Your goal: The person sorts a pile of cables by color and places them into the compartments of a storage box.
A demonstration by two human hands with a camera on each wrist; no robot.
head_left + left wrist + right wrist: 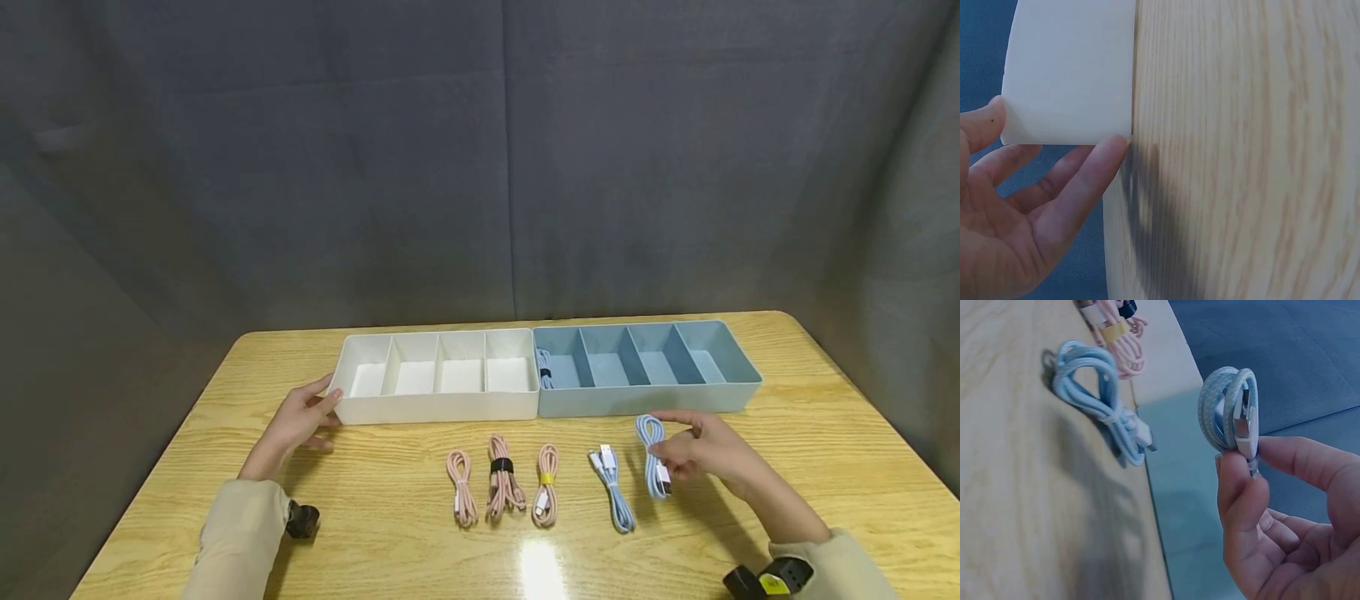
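My right hand (705,450) pinches a coiled light-blue charging cable (651,454) between thumb and fingers, held up in front of the blue divided box (637,402). Its metal USB plug (1242,423) shows in the right wrist view. At the other side, my left hand (300,421) rests its fingers against the left end of the white divided box (442,408); in the left wrist view the fingertips (1116,147) lie along that end. Another tied light-blue cable (617,496) lies on the table, left of the held one.
Three bundled pink cables (462,492) lie side by side in front of the white box, one with a black strap, one with a yellow. A blue cable (545,367) sits in the blue box's leftmost compartment. Both boxes stand end to end on the wooden table (390,517), before a dark curtain.
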